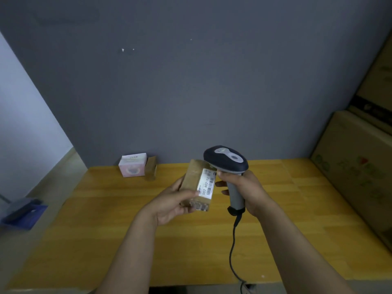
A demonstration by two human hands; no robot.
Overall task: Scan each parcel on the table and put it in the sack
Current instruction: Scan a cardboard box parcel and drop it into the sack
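Your left hand (171, 205) grips the parcel (194, 177) above the table (106, 230), thumb across its upper face and fingers curled behind, with the label (206, 184) facing up just past your thumb. Your right hand (248, 192) is wrapped round the handle of the scanner (226, 159), whose head sits just beside the parcel's far end. The parcel looks like a small, stiff carton under glossy tape: light enough for one hand, I judge, but slick, so grip it by the long edges, clear of the barcode. A pink box (132, 165) and a brown box (151, 168) wait well beyond your left hand. I cannot make out the sack.
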